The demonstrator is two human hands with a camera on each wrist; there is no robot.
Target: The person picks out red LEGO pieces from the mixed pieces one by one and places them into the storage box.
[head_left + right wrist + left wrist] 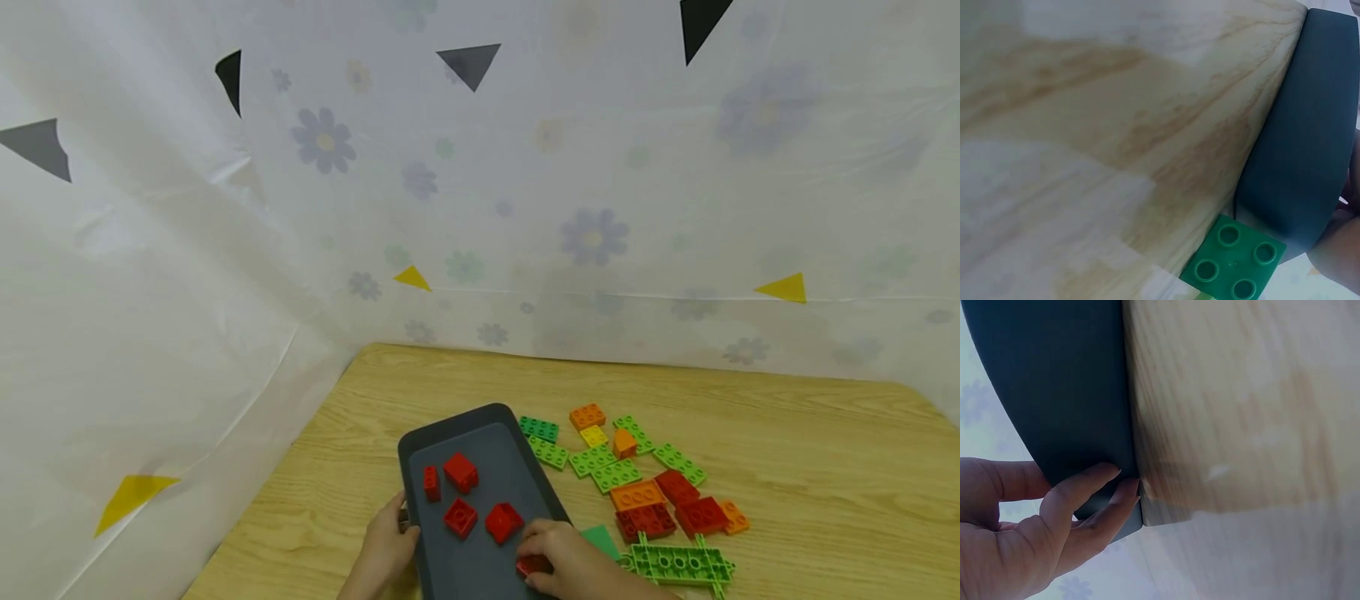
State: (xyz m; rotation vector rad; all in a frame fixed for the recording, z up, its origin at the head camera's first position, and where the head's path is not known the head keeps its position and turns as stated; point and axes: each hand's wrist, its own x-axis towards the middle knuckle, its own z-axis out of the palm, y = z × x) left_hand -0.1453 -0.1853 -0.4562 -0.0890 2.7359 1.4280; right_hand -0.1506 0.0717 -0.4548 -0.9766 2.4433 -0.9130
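A dark grey baking tray [491, 454] lies on the table with several red bricks [461, 517] spread over its floor. My left hand [386, 542] grips the tray's left rim; in the left wrist view its fingers [1079, 494] press against the outer wall. Inside the tray, at its near right, my right hand [566, 560] holds a red brick [528, 567] that its fingers partly cover. In the right wrist view the tray wall [1304, 125] hides most of that hand, and a green brick [1235, 259] sits beside the wall.
Right of the tray lie several green bricks [617, 475], orange bricks [637, 496] and red bricks [701, 517]. A green wheel base [678, 564] is near the right forearm. Bare wooden table [825, 483] extends rightward. A flowered sheet [600, 167] hangs behind the table.
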